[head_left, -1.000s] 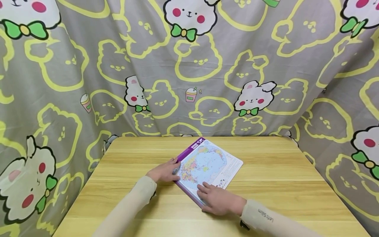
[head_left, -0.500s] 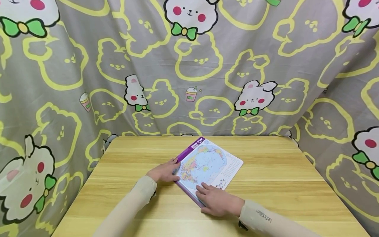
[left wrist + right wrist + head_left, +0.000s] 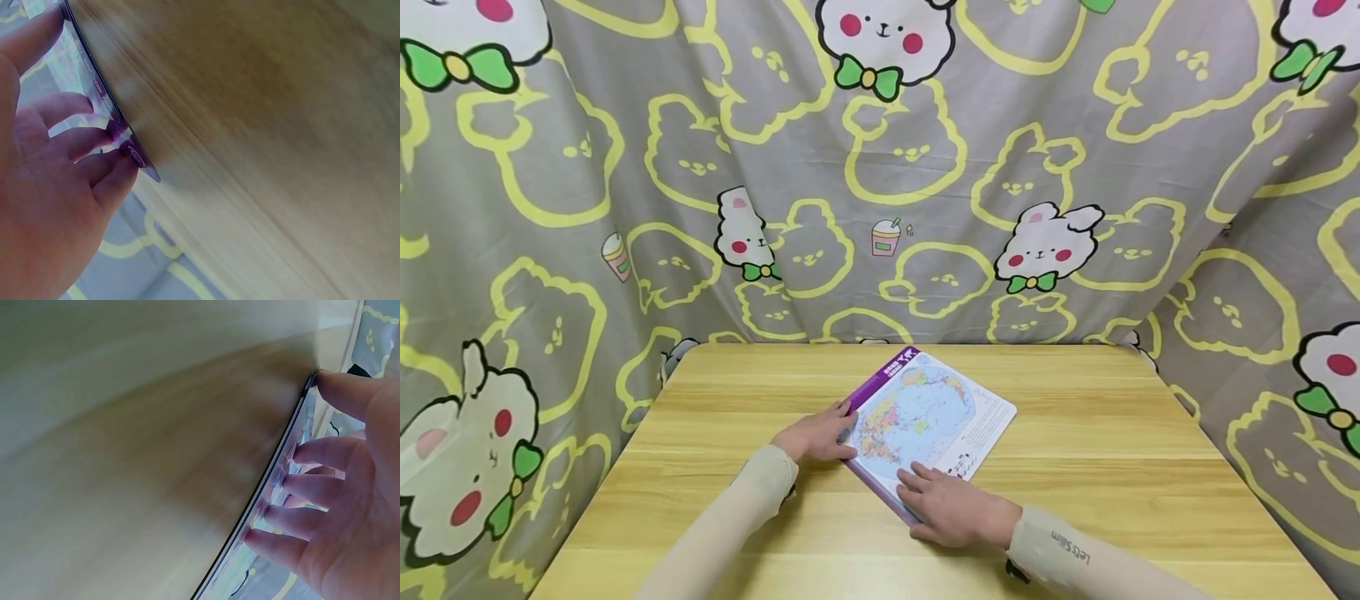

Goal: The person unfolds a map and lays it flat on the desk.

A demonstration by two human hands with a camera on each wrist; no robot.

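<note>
A thin flat world map board (image 3: 925, 417) with rounded corners and a purple border lies turned at an angle on the table. My left hand (image 3: 818, 433) rests its fingertips on the board's left corner; in the left wrist view the spread fingers (image 3: 84, 137) touch its glossy face and the thumb is at its edge. At the near right side, my right hand (image 3: 951, 504) lies with spread fingers on the lower part of the map. From the right wrist view, the right fingertips press the board's face (image 3: 275, 487), and the thumb touches its corner edge. Both hands cover small parts of the board.
The light wooden table (image 3: 1075, 467) stretches out on all sides of the board. A grey curtain (image 3: 880, 167) with cartoon rabbits hangs behind the table and along both its sides. The board's far corner lies close to the table's back edge.
</note>
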